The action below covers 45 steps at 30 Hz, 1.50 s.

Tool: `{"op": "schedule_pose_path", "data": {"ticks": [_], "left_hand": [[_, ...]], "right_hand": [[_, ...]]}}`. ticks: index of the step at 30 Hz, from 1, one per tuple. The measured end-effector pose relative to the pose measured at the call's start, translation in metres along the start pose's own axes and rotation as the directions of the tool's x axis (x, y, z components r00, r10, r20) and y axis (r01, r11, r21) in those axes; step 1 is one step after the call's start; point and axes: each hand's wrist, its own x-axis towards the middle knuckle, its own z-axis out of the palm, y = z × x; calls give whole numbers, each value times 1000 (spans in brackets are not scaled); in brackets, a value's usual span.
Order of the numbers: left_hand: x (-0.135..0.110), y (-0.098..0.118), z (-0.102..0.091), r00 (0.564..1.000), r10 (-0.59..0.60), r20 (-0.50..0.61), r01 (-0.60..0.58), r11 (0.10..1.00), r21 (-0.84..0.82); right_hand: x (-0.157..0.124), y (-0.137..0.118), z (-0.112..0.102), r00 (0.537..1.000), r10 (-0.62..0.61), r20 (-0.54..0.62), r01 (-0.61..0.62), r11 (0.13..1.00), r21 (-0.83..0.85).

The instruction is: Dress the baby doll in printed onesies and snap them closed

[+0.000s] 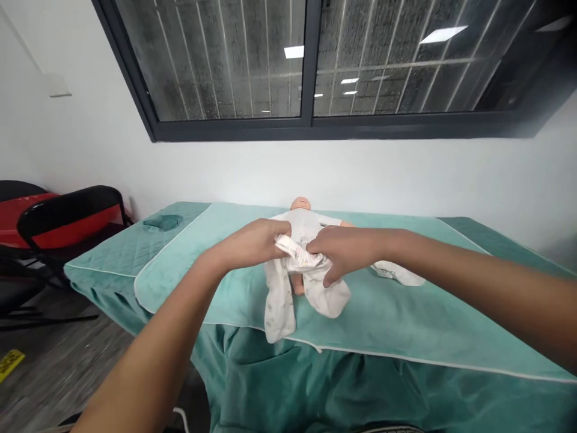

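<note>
A baby doll (303,222) in a white top lies on its back on the green padded bed, its head towards the wall. In front of it I hold small white patterned pants (280,307) up by the gathered waistband. My left hand (269,237) pinches the band's left side, fingers closed. My right hand (345,249) is closed on the band's right side, thumb pointing down. Both pant legs hang towards me, over the mat. One bare doll foot shows between them; the rest of its legs is hidden behind the cloth.
Another white garment (399,273) lies on the light green mat (234,300), partly behind my right forearm. The bed (112,255) stands against the wall under a dark-framed window (311,129). Black and red folding chairs (74,219) stand at the left.
</note>
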Motion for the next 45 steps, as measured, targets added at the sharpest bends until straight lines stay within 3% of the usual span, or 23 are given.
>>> {"op": "schedule_pose_path", "data": {"ticks": [4,8,11,13,16,19,21,23,26,28,30,33,34,36,38,40,43,45], "left_hand": [[-6,22,-13,972,21,-234,-1,996,88],[-13,25,-24,968,6,-252,50,975,215],[-17,13,-33,971,-29,-236,90,963,252],[-19,0,-36,955,-68,-289,155,944,291],[-19,-24,-31,866,-141,-480,336,875,349],[-18,-48,-14,730,-263,-631,506,828,241],[-16,-60,4,677,-341,-652,482,875,42],[-14,-69,26,697,-360,-620,280,933,-227],[-10,-81,64,791,-277,-545,-59,852,-520],[-8,-91,89,802,-284,-525,-80,821,-566],[-6,-103,112,777,-379,-503,32,821,-570],[-5,-119,134,743,-545,-388,238,757,-608],[-5,-124,137,717,-591,-369,274,726,-631],[-5,-129,137,625,-661,-417,271,684,-678],[-3,-131,132,509,-662,-551,183,709,-681],[3,-133,125,429,-597,-678,95,777,-623],[18,-140,120,415,-561,-716,45,799,-600],[32,-153,124,384,-636,-669,75,744,-664]], "right_hand": [[-1,-22,-29,998,11,60,-24,979,204],[-2,-34,-49,997,20,-69,-1,966,257],[1,-29,-58,988,89,-127,-66,983,171],[5,-19,-60,985,105,-139,-94,992,83],[15,0,-55,972,175,-159,-168,984,57],[28,12,-37,954,265,-137,-218,933,287],[39,13,-18,957,260,-128,-161,846,508],[53,10,6,954,254,-160,-68,702,709],[76,7,39,948,237,-211,97,419,903],[92,8,52,937,222,-269,210,255,944],[108,14,58,908,239,-344,309,169,936],[126,34,57,847,296,-442,400,193,896],[131,43,58,824,321,-467,408,235,882],[138,64,64,791,383,-477,349,358,866],[141,82,78,800,463,-381,152,458,876],[141,92,98,852,502,-152,-111,456,883],[135,95,122,924,304,232,-343,389,855],[131,97,125,932,166,322,-362,414,835]]}}
